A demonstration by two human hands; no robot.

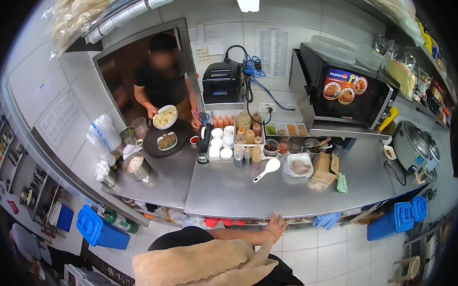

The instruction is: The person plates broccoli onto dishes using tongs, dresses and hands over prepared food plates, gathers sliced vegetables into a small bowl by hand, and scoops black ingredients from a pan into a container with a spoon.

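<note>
and here's my left hand [276,229], palm down on the near edge of the steel table [231,198], fingers spread, pinching nothing. my right hand is out of view, so i can't tell how it's held. straight up from my fingers lies the white spoon [272,165], flat on the table, handle slanting toward me. just right of it, a clear tub [299,164] with something pale inside, then the open brown box [323,167], and a green cloth [342,183] beside that. behind the spoon, we've got sauce bottles [242,155] and a basket [221,160] of white cups. over to the left, across the table, another person [161,80] has a bowl [165,117] of food tilted above a dark round tray [151,143], and on that tray sits a filled dish [167,141].
</note>
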